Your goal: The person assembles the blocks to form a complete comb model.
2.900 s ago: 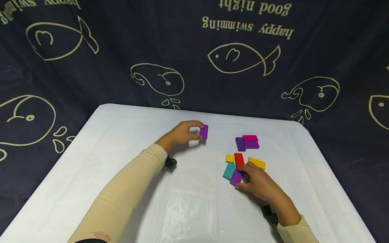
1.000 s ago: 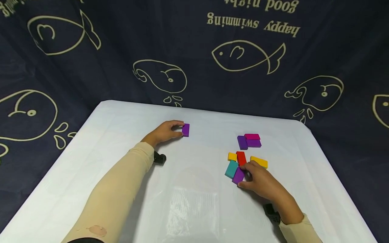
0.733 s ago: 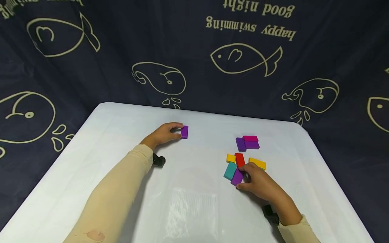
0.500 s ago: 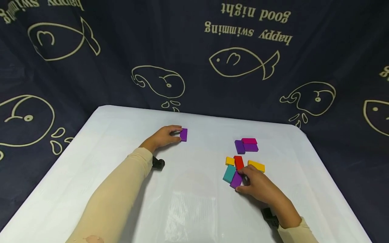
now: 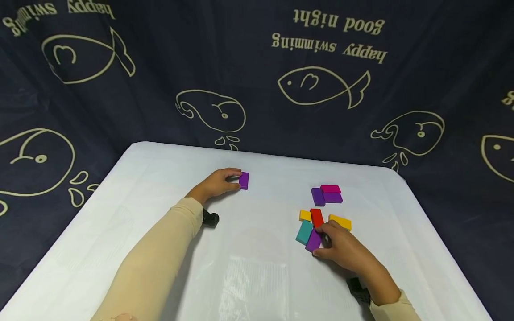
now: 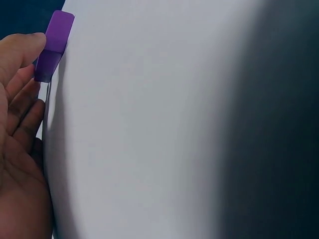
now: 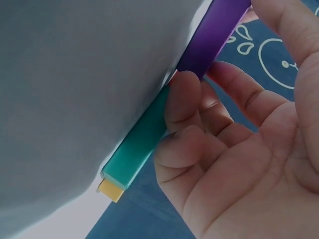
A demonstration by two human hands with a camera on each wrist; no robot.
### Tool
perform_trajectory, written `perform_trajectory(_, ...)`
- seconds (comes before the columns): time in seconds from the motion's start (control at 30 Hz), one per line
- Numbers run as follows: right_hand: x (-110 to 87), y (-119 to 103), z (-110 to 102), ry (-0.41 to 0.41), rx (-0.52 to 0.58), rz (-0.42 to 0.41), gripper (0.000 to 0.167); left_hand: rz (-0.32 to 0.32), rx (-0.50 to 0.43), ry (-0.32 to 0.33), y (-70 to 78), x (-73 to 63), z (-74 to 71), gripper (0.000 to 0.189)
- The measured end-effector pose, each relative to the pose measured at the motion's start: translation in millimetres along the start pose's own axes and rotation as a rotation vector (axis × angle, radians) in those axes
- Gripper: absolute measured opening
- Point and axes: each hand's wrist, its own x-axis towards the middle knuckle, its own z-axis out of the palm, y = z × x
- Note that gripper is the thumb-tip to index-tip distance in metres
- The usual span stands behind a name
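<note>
At the back of the white table, my left hand (image 5: 218, 182) pinches a purple block (image 5: 244, 181) between thumb and fingers. The left wrist view has this purple block (image 6: 60, 31) at the upper left, the thumb on its near side. To the front right, my right hand (image 5: 345, 247) grips another purple block (image 5: 314, 240) by its ends. A teal block (image 5: 304, 232) lies against that one, with a red block (image 5: 317, 218) and a small yellow block (image 5: 305, 215) just behind. In the right wrist view, a teal block (image 7: 137, 139) runs alongside my curled fingers.
A longer yellow block (image 5: 340, 222) lies just behind my right hand, partly covered by it. Farther back sit a dark purple block (image 5: 318, 196), a magenta block (image 5: 330, 189) and a purple block (image 5: 332, 198) together. A dark fish-print cloth (image 5: 257, 125) hangs behind the table (image 5: 257, 249).
My left hand has moved left with its purple block, away from the other blocks, then stayed there. My right hand keeps its grip in the same place. The head view shifts slightly.
</note>
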Motion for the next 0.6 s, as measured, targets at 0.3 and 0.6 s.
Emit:
perform_trajectory(0.3,-2.3,-2.8,-0.5,0.006,-0.014,0.005,0.058,0.016,-0.01,0.024,1.8,-2.5,2.3,0.049)
perform_trajectory(0.6,-3.7,-6.7,-0.7,0.002,-0.066,0.005,0.058,0.026,-0.01,0.042,-1.5,-4.6,4.8,0.047)
